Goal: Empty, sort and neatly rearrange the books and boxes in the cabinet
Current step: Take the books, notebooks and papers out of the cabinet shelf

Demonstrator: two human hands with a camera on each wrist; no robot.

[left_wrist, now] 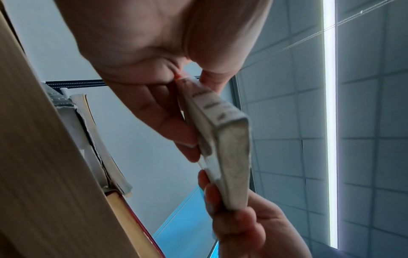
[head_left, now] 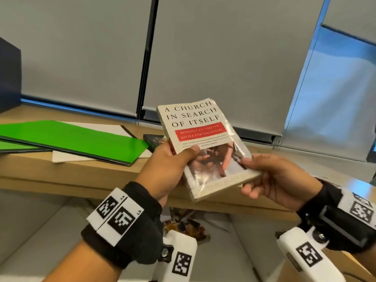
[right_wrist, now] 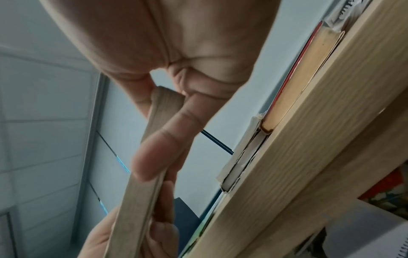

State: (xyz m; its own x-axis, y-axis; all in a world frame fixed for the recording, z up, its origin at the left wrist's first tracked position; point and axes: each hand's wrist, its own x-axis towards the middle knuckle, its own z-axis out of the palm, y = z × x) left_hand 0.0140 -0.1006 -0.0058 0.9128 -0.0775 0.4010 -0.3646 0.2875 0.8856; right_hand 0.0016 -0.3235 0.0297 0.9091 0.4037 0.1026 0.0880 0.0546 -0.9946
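From my head I read the paperback's cover, "A Church in Search of Itself"; my left wrist view shows only its spine and page edge, my right wrist view its page block; I hold the paperback up above the counter, tilted, cover towards me; my left hand has its grip clamped on the paperback's left edge, thumb on the cover; my right hand pinches its lower right corner; left of the paperback green folders lie on the counter; behind it sits a dark book, partly hidden; worn books rest on the counter's edge.
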